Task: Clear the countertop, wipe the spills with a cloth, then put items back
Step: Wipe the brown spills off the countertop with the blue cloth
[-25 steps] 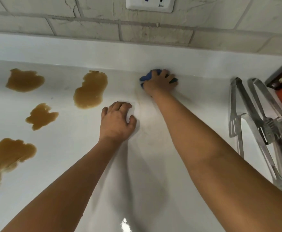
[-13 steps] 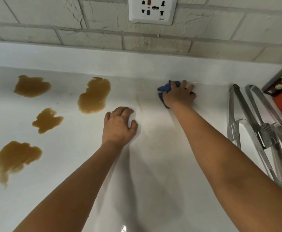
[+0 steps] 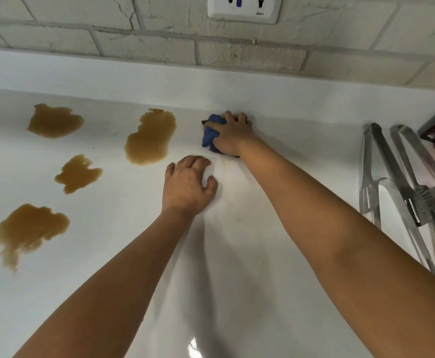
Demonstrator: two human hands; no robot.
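The right hand curls its fingers over a crumpled blue cloth, gripping the soft wad and pressing it onto the glossy white countertop close to the raised back edge. The left hand holds nothing; its bent fingertips and thumb rest on the smooth surface just in front of the cloth. Left of the hands lie four irregular, flat brown liquid spills: the largest pooled spill just beside the cloth, a far blotch, a small jagged one, and a near smeared puddle. At the right edge lie shiny stainless-steel tongs. Behind stands a rough pale brick-tile wall with a white plastic socket.
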